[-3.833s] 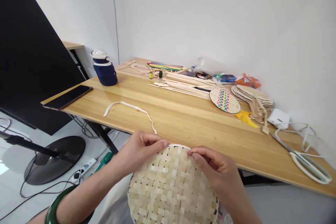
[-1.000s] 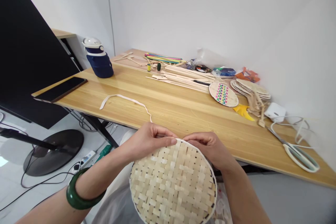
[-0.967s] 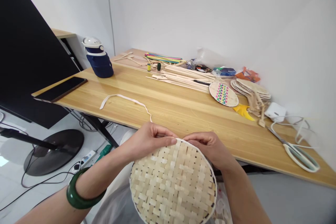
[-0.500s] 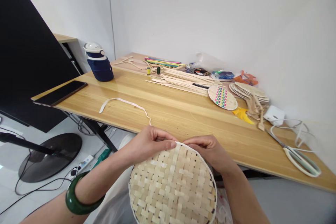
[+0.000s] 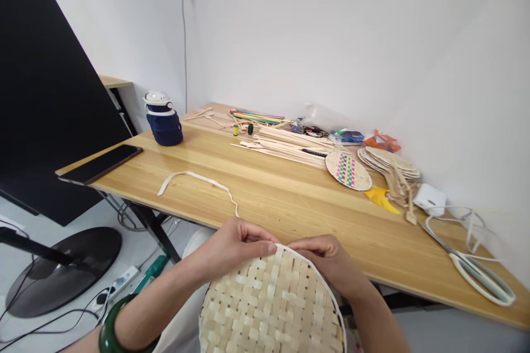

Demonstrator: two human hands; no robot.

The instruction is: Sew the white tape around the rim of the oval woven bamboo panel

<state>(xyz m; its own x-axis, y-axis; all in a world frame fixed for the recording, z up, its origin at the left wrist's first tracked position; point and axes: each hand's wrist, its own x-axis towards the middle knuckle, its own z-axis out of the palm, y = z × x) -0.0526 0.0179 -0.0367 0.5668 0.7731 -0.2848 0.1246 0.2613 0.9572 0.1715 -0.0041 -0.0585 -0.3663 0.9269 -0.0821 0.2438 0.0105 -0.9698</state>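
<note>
I hold a round woven bamboo mat [image 5: 271,309] in front of me, below the table's front edge. My left hand [image 5: 234,245] pinches its top rim, thumb pressed on the weave. My right hand [image 5: 327,259] pinches the rim just to the right, fingers curled over a white edging strip [image 5: 194,179]. That strip trails from the rim up onto the wooden table [image 5: 290,198]. A green bangle [image 5: 110,331] sits on my left wrist.
On the table lie a dark phone [image 5: 101,162], a blue-and-white bottle [image 5: 163,121], a pile of bamboo strips [image 5: 285,140], a coloured woven disc [image 5: 348,171], stacked woven fans [image 5: 391,162], a white box [image 5: 430,198] and scissors [image 5: 472,267]. A black panel [image 5: 45,94] stands left.
Both hands have come closer together along the mat's top rim since the earliest frame. The view has tilted up, so the mat sits lower in the picture.
</note>
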